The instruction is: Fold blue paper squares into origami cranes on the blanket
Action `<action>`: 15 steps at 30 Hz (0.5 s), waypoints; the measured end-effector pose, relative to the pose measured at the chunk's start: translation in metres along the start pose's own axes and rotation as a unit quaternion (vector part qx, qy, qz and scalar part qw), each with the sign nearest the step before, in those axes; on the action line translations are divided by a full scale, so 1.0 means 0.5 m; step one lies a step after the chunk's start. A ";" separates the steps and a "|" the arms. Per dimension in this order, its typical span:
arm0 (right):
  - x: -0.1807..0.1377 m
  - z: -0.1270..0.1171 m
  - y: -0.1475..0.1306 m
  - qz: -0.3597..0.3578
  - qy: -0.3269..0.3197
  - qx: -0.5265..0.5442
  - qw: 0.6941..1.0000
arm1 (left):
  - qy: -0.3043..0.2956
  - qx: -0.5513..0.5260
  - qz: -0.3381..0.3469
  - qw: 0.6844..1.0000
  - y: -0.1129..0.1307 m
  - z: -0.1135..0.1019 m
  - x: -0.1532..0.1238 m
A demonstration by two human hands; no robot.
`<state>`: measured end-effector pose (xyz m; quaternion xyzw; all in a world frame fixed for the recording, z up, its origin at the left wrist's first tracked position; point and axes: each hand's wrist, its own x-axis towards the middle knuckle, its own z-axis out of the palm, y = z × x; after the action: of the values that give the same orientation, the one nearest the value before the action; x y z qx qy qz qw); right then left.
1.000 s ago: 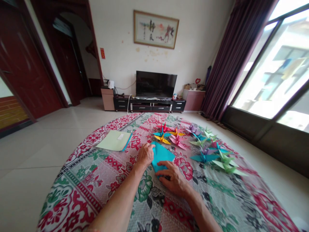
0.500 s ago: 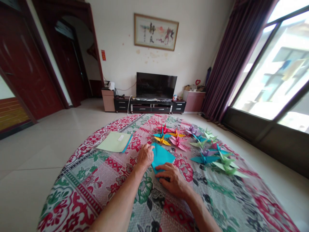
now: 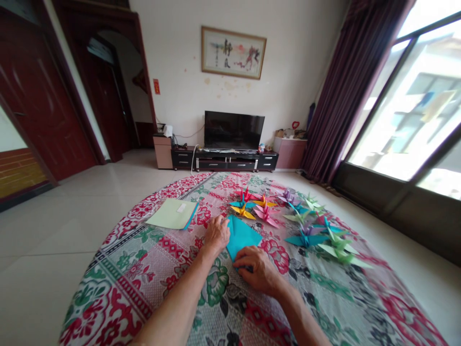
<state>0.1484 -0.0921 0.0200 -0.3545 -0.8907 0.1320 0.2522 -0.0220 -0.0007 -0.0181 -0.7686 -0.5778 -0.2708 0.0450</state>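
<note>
A teal sheet of paper (image 3: pixel 242 234), partly folded to a point, lies on a round floral tablecloth (image 3: pixel 151 269). My left hand (image 3: pixel 216 234) rests on the sheet's left edge with its fingers curled and pressed down near the top corner. My right hand (image 3: pixel 256 270) presses the sheet's near corner, fingers bent over it. Just beyond the sheet stand several folded paper cranes: a yellow one (image 3: pixel 243 211), a pink one (image 3: pixel 265 215), a red one (image 3: pixel 245 195) and a teal one (image 3: pixel 305 238).
A stack of flat paper sheets (image 3: pixel 173 214), pale green on top, lies on the cloth at the left. More cranes, green (image 3: pixel 338 248) and purple (image 3: pixel 288 196), spread to the right. Tiled floor surrounds the cloth; a TV stand (image 3: pixel 230 161) stands against the far wall.
My right hand has slid a little toward me along the teal sheet's near corner. The camera has tipped slightly, so everything sits a bit lower in view.
</note>
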 end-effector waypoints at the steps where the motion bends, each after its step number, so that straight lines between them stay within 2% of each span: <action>1: 0.000 -0.002 -0.002 0.002 0.001 0.000 1.000 | -0.001 0.004 0.001 1.000 -0.001 0.001 0.000; 6: 0.011 -0.008 -0.015 0.015 -0.001 -0.013 1.000 | -0.009 0.025 -0.004 1.000 0.002 0.002 -0.001; 11: 0.031 0.013 -0.014 0.088 -0.021 -0.095 0.991 | -0.023 0.037 -0.014 0.999 0.008 -0.002 -0.002; 15: 0.032 0.023 -0.010 0.093 -0.018 -0.092 0.991 | -0.024 0.044 -0.018 0.999 0.007 0.000 0.000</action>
<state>0.1293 -0.0850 0.0183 -0.4550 -0.8666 0.0787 0.1893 -0.0187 -0.0019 -0.0174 -0.7616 -0.6038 -0.2274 0.0605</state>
